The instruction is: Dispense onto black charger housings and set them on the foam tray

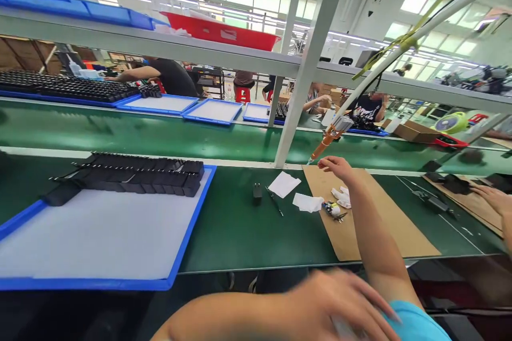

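Observation:
My left hand [340,303] is smeared by motion in the lower foreground, its fingers stretched and apart, close to my blue right sleeve. A pale patch shows under its palm, too blurred to name. Over the far end of a brown cardboard sheet [384,218], my right hand [336,166] is raised with loosely bent fingers and no visible object in them. An orange electric screwdriver [323,146] hangs tip down just beyond it, apart from the fingers. A black plug adapter [257,193] stands on the green bench, left of a thin dark pen-like tool [275,202] and white paper pieces [285,184].
A blue-rimmed tray [188,229] at left bears rows of black adapters [136,176]. White crumpled cloth [342,196] and a small bundle of parts [334,210] lie on the cardboard. A metal post [298,101] rises behind. At right, another person's hand [494,197] is near black parts.

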`<state>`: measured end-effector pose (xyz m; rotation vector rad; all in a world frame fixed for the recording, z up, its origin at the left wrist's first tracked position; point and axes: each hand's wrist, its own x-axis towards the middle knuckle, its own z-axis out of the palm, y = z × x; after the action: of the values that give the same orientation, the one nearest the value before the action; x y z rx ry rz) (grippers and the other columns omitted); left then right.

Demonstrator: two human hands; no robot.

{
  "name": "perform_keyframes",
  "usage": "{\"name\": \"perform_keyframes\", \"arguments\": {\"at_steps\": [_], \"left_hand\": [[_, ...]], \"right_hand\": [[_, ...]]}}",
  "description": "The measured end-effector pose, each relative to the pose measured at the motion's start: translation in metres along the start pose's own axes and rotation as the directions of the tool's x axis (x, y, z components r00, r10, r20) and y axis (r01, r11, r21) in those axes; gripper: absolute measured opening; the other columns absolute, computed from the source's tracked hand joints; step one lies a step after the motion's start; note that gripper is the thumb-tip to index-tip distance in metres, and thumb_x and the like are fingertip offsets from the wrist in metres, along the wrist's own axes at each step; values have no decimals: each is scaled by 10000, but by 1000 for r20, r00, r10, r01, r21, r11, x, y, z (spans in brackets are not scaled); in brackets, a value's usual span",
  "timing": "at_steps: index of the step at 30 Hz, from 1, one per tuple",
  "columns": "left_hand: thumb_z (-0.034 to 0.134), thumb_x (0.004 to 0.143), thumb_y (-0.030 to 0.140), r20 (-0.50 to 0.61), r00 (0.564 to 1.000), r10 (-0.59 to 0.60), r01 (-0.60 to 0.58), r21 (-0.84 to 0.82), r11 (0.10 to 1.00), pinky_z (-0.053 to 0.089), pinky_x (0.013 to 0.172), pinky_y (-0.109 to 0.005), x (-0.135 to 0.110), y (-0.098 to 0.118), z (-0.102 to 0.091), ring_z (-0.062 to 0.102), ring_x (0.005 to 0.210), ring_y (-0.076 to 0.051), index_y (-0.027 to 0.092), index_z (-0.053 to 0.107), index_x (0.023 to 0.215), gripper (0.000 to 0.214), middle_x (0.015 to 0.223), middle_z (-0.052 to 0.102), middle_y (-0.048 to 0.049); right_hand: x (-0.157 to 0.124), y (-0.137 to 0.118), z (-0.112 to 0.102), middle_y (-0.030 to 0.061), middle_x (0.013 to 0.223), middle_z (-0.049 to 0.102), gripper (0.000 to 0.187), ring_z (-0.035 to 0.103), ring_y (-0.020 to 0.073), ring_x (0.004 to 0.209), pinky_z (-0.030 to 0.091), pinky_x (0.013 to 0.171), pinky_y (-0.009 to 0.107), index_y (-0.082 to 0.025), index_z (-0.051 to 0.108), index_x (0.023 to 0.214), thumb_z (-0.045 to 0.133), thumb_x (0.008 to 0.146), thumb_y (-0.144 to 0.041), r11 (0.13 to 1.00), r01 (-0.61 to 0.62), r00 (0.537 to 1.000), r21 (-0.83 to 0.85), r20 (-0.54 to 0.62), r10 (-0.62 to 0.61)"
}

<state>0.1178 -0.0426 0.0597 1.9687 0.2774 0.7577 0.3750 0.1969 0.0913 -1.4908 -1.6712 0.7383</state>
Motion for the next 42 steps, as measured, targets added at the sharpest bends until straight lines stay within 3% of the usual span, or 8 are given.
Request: {"name": "perform_keyframes", "arguments": {"at_steps": [2, 5, 8, 12, 15, 21, 31, 42], "left_hand": [[523, 924, 325, -268, 961, -71, 97, 82, 992, 478, 966, -399, -3, -21, -26, 573, 1102, -216, 228, 632, 987, 159, 1099, 635, -74], [640, 819, 278, -725, 676, -129, 431, 247, 868, 376, 1064, -491, -9, -59, -73, 453, 1257, -282, 216, 564, 1133, 328, 1264, 539, -111], [718, 729, 307, -812, 556, -178, 666, 307, 679, 298, 1093, -549, -5, -93, -113, 284, 1378, -347, 186, 379, 1365, 731, 1450, 358, -171], [673, 778, 355, -706, 556, -438, 786, 275, 554, 440, 962, -478, 5, -112, -142, 459, 1272, -349, 180, 180, 1486, 879, 1369, 489, -196], [592, 828, 269, -654, 547, -523, 815, 272, 512, 475, 913, -411, -1, -108, -149, 594, 1126, -307, 161, 323, 1441, 678, 1260, 604, -168], [557, 825, 218, -532, 701, -475, 698, 378, 608, 461, 971, -340, -51, -81, -134, 616, 1107, -221, 230, 552, 1292, 467, 1249, 645, -46], [437, 940, 434, -563, 732, -384, 621, 318, 717, 532, 894, -332, -77, -84, -121, 642, 1076, -199, 278, 626, 1200, 358, 1187, 683, -18], [477, 934, 412, -505, 777, -377, 595, 390, 703, 508, 872, -286, -82, -67, -117, 628, 1044, -170, 353, 511, 1327, 399, 1230, 635, 7]], "right_hand": [[4, 8, -20, 80, 904, 696, 340, 652, 222, 875, 531, 769, 380, -197, 644, 889, 671, 675, -460, 994, -21, 995, 108, -92, 31], [13, 11, -26, 41, 1122, 657, 518, 620, 204, 1049, 516, 863, 388, -293, 545, 1114, 692, 624, -373, 958, 1, 988, 286, -149, 43], [20, 6, -8, 12, 1133, 652, 607, 620, 196, 1077, 506, 911, 402, -328, 510, 1138, 716, 567, -305, 905, 4, 996, 426, -86, 36], [17, -6, 22, -10, 1079, 662, 544, 628, 185, 1062, 472, 982, 416, -322, 516, 1074, 741, 580, -304, 840, 12, 999, 543, -37, 10], [6, -15, 37, -13, 1057, 667, 498, 640, 180, 1015, 472, 985, 429, -320, 514, 1066, 747, 626, -326, 806, 12, 1000, 591, -26, 4], [-37, -38, 65, 12, 1144, 655, 467, 653, 204, 1005, 506, 946, 437, -315, 536, 1127, 728, 706, -377, 794, 20, 1000, 607, -13, -15], [-117, -91, 146, 63, 1240, 631, 344, 683, 169, 831, 551, 727, 343, -304, 527, 1178, 607, 852, -376, 628, 228, 972, 744, -217, -95], [-129, -110, 158, 56, 1301, 595, 362, 640, 121, 715, 497, 629, 282, -307, 503, 1213, 579, 866, -373, 576, 243, 957, 780, -290, -12]]}}
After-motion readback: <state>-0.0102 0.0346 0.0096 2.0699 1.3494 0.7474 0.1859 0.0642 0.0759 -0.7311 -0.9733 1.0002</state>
